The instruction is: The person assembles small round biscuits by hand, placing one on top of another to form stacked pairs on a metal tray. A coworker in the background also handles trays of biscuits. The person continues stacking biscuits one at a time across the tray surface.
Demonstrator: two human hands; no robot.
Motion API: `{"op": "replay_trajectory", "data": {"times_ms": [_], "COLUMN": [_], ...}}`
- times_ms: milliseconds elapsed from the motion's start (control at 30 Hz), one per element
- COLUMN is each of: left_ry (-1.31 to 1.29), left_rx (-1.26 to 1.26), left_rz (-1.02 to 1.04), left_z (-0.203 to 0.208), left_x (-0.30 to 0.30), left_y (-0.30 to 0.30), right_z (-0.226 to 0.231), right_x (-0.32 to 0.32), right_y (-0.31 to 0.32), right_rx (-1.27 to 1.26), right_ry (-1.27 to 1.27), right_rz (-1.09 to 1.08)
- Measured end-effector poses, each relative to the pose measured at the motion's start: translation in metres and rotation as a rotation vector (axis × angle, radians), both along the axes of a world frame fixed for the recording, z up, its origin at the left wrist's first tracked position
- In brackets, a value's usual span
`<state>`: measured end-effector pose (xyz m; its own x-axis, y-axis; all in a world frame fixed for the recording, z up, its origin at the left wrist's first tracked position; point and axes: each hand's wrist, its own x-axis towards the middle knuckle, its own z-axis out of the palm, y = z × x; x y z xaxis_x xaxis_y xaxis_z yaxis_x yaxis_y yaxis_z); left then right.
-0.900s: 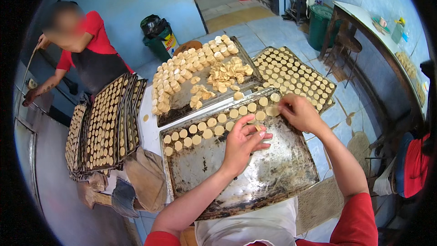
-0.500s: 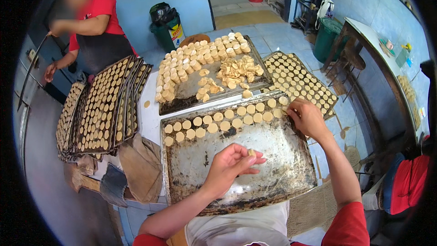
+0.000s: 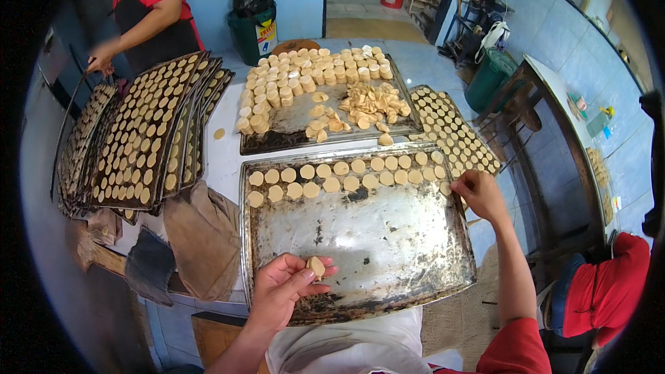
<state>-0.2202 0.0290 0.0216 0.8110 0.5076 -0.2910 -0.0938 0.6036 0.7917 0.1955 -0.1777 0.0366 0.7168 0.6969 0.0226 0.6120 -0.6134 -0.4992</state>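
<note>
Over the near edge of the stained rectangular metal baking tray [image 3: 360,249] on the desk, my left hand [image 3: 280,291] is curled, its grip pinching a small stack of pale round dough discs [image 3: 316,266] between thumb and fingertips. My right hand [image 3: 478,194] sits at the tray's right rim, fingers closed at the end of the second row of discs [image 3: 332,183]; I cannot tell if it holds one. I judge the discs light, soft and crumbly, best taken gently by the edges.
</note>
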Motion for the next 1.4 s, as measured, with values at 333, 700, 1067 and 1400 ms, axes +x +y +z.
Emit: {"op": "replay_trajectory", "data": {"times_ms": [333, 700, 1067, 1400], "left_ry": [-0.007, -0.023, -0.035, -0.06], "left_rx": [0.018, 0.086, 0.089, 0.151], "left_rz": [0.002, 0.106, 0.168, 0.168], "left_z": [0.003, -0.004, -0.004, -0.019], "left_x": [-0.02, -0.03, -0.043, -0.032], "left_y": [0.007, 0.023, 0.031, 0.036], "right_z": [-0.01, 0.0, -0.02, 0.002], "right_x": [-0.012, -0.102, -0.094, -0.13], "right_y": [0.032, 0.159, 0.214, 0.213], "right_rx": [-0.107, 0.104, -0.048, 0.166], "right_ry": [-0.385, -0.248, -0.022, 0.248], "right_rz": [0.044, 0.386, 0.271, 0.442]}}
